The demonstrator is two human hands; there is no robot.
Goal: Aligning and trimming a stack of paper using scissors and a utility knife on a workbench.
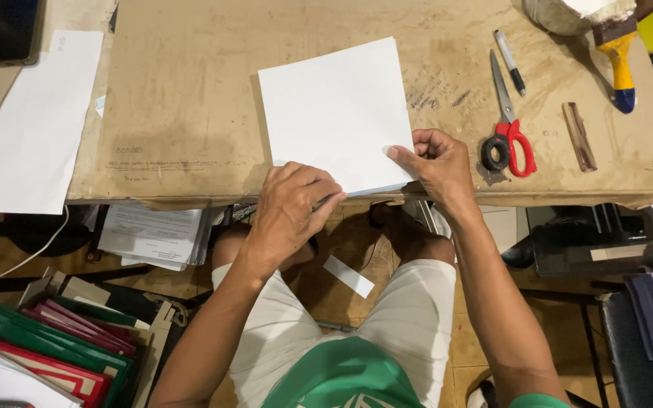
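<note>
Both hands hold white paper (pixel 338 113) at near edge: left hand (pixel 292 211) pressing, right hand (pixel 436 159) pinching corner. Next: careful, even fold.

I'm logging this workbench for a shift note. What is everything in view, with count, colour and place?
square white paper sheet: one, white, table centre, near edge under both hands
brown cardboard-covered table: one, tan
red-handled scissors: one, right of sheet
black-and-white pen: one, above scissors
yellow-handled paintbrush: one, top right
small brown wooden block: one, right of scissors
large white paper: one, left table edge
green and red folders: a stack, bottom left
small white paper strip: one, on floor
left hand: pressing sheet's near edge
right hand: pinching sheet's near right corner
</note>
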